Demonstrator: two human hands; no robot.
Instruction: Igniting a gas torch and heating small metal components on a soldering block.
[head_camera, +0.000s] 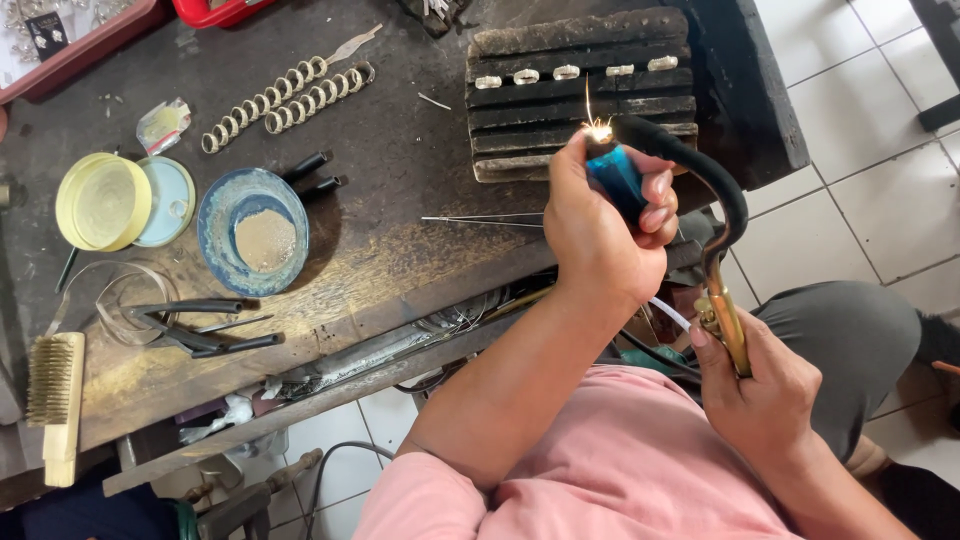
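My left hand (598, 230) is closed around a blue lighter (615, 180) that throws a small spark (597, 127) at its top. My right hand (755, 390) grips the brass handle of a torch (722, 310); its black curved neck (715, 180) arcs up so the tip sits right at the spark. Just beyond them lies a dark ridged soldering block (580, 100) carrying a row of several silver rings (565, 72).
On the worn wooden bench (400, 200) are a blue dish of powder (252, 232), a yellow lid (102, 202), black pliers (200, 328), a brush (55, 400), strings of rings (285, 95) and thin wire (480, 220). White floor tiles (860, 150) lie to the right.
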